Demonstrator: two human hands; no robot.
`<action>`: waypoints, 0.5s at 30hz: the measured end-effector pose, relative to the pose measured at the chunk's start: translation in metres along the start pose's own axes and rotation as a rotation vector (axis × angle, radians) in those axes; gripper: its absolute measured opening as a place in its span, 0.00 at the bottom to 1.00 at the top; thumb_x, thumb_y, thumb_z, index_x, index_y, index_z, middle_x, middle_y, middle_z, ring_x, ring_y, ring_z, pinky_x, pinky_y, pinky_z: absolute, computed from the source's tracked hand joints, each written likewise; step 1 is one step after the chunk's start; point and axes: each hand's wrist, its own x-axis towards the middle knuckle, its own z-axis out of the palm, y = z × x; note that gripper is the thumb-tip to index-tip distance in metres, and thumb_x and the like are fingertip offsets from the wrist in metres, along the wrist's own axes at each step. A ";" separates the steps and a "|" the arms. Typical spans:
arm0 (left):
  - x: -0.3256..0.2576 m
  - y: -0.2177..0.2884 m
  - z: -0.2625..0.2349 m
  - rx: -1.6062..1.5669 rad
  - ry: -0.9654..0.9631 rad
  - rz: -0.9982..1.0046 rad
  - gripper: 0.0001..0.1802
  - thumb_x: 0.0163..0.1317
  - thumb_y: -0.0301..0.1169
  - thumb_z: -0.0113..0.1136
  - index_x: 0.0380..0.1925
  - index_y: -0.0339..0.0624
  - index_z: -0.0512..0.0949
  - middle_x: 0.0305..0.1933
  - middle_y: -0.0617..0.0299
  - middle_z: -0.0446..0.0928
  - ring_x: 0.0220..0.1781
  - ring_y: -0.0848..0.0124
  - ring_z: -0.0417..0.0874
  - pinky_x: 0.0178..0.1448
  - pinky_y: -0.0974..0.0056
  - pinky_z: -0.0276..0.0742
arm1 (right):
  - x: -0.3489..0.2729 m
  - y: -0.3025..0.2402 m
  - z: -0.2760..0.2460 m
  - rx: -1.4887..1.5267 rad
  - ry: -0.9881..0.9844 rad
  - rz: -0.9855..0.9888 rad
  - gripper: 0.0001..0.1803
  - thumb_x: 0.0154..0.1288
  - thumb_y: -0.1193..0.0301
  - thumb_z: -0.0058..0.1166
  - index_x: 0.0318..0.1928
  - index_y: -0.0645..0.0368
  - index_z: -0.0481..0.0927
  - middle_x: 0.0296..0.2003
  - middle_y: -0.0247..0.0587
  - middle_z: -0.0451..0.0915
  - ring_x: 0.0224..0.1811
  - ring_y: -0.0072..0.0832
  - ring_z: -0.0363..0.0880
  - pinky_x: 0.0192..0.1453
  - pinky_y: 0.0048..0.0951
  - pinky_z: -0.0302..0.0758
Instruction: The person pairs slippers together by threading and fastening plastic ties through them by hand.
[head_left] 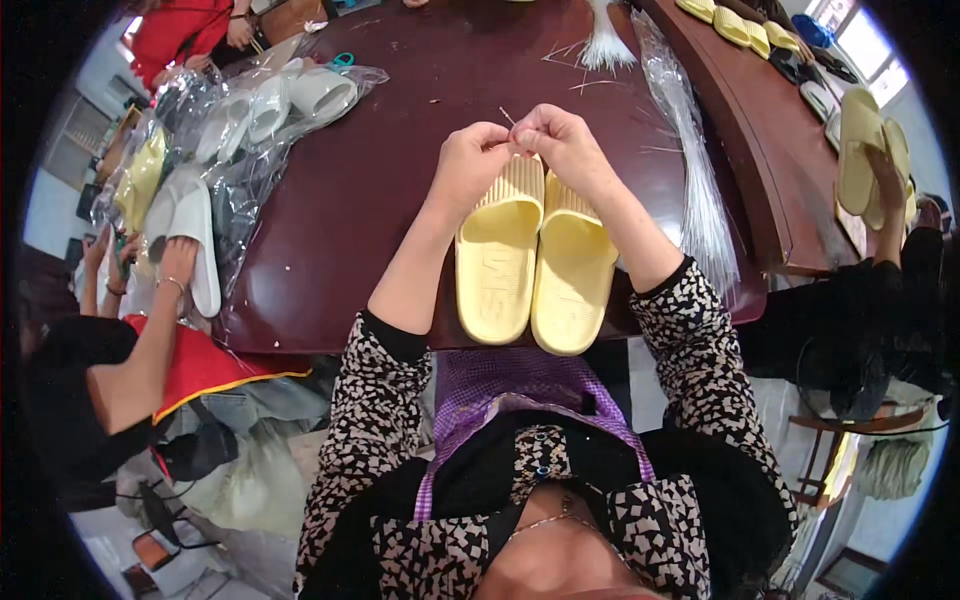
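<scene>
A pair of pale yellow slide slippers (497,262) lies side by side on the table, heels toward me and just past its near edge. Both my hands meet over their toe ends. My left hand (470,165) is closed in a pinch, and my right hand (563,148) pinches right against it. A short bit of thin whitish tie (507,116) sticks up between the fingertips; the rest of it is hidden, so whether it passes through the slippers cannot be told. To the right lies a long bundle of thin white ties (690,170), partly in clear plastic.
A second bundle of ties (606,45) lies at the far edge. White slippers in clear bags (270,105) pile up at the left, where a co-worker's hand (180,258) holds a white slipper. On the right, another person's hand (885,180) holds yellow slippers beside a raised wooden ledge (770,150).
</scene>
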 end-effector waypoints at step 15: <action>-0.009 0.000 -0.003 -0.450 0.091 -0.217 0.04 0.60 0.25 0.56 0.33 0.35 0.76 0.24 0.70 0.73 0.20 0.87 0.66 0.24 0.79 0.62 | -0.029 -0.012 0.006 -0.266 0.143 0.018 0.07 0.62 0.72 0.53 0.34 0.64 0.79 0.23 0.26 0.74 0.26 0.12 0.68 0.31 0.17 0.68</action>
